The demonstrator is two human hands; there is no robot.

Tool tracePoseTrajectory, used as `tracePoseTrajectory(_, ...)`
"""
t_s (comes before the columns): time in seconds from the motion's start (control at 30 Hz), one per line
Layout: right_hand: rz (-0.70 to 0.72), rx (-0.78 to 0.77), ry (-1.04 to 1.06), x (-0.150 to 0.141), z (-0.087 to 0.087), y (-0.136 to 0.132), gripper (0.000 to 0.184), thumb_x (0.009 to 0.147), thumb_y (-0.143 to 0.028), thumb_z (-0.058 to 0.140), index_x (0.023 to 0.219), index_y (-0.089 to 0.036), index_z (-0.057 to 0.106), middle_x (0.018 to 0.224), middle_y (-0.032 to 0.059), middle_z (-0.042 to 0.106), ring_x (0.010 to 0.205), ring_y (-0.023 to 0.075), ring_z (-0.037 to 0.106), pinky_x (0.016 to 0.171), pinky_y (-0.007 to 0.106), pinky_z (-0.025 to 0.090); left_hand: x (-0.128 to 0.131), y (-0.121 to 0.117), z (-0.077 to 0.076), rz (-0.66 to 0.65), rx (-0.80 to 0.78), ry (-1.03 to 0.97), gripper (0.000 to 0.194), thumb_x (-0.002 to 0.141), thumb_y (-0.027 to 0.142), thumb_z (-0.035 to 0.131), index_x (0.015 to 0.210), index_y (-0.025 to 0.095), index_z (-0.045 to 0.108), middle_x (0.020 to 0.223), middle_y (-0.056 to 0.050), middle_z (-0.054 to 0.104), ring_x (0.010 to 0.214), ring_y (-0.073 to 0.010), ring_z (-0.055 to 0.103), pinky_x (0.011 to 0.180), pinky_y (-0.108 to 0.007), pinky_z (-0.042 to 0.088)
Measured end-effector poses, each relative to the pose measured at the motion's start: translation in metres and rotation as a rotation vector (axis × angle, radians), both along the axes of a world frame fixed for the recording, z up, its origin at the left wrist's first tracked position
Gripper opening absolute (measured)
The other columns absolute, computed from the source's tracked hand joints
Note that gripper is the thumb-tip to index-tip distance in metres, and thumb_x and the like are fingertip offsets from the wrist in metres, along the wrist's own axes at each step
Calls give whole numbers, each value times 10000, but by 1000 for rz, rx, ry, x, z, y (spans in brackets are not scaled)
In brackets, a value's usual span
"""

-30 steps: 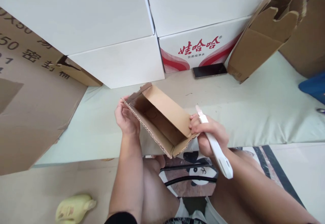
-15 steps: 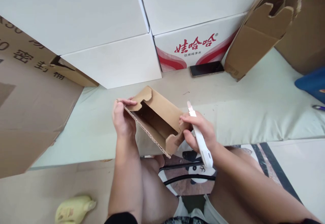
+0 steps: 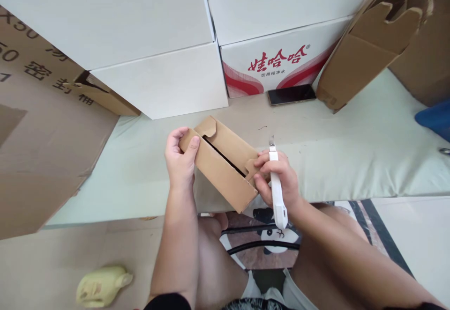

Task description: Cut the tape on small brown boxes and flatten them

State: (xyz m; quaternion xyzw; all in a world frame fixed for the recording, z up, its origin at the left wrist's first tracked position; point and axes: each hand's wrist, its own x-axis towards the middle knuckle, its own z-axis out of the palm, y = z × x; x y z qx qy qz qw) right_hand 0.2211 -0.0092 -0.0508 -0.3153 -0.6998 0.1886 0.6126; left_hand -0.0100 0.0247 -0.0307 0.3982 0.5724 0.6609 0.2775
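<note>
A small brown corrugated cardboard box (image 3: 225, 169) is held between both hands above the pale green mat (image 3: 351, 160). Its flaps are folded nearly flat over the top, with a narrow dark gap between them. My left hand (image 3: 180, 160) grips the box's left end, thumb on the near flap. My right hand (image 3: 277, 179) presses the box's right end with its fingertips and also holds a white utility knife (image 3: 277, 193), blade tip pointing away from me.
Large white boxes (image 3: 154, 43) and a red-printed water carton (image 3: 277, 62) stand behind. A dark phone (image 3: 291, 95) lies by the carton. Brown cartons stand at right (image 3: 365, 52) and left (image 3: 42, 127). A yellow slipper (image 3: 100, 285) lies on the floor.
The box was open with its inside showing; the flaps have since been folded down over the top. My left thumb moved onto the near flap. The knife stayed in my right hand.
</note>
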Motion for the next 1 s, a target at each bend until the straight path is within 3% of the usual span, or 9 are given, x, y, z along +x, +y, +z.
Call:
tracePoseTrajectory(0.17, 82, -164, 73, 2, -12, -2, 249, 926, -214, 655, 1124, -304, 533, 1241, 74, 737, 1153, 253, 725, 971, 473, 589, -5, 3, 1, -39, -59, -66, 559, 582, 577, 970, 925, 211, 724, 972, -35, 693, 798, -148, 636, 693, -254, 516)
tracePoseTrajectory(0.3, 114, -217, 61, 6, -15, -2, 247, 961, -316, 659, 1164, -300, 519, 1333, 102, 729, 1191, 268, 738, 946, 461, 594, -7, 3, 1, -55, -49, -92, 448, 599, 493, 971, 806, 202, 700, 1007, -35, 696, 857, -158, 640, 739, -256, 503)
tracePoseTrajectory(0.73, 89, -230, 36, 5, -13, -1, 219, 964, -331, 648, 1143, -302, 525, 1314, 103, 742, 1186, 263, 752, 922, 459, 616, -6, 3, 5, -56, -54, -100, 491, 559, 545, 975, 763, 210, 680, 1014, -32, 670, 878, -163, 618, 736, -248, 495)
tracePoseTrajectory(1.0, 86, -258, 58, 7, -14, -2, 225, 980, -421, 647, 1132, -287, 551, 1286, 125, 757, 1156, 262, 764, 920, 454, 619, -9, 1, 13, -50, -75, -155, 499, 488, 428, 1009, 764, 217, 650, 972, -17, 667, 759, -132, 599, 610, -222, 496)
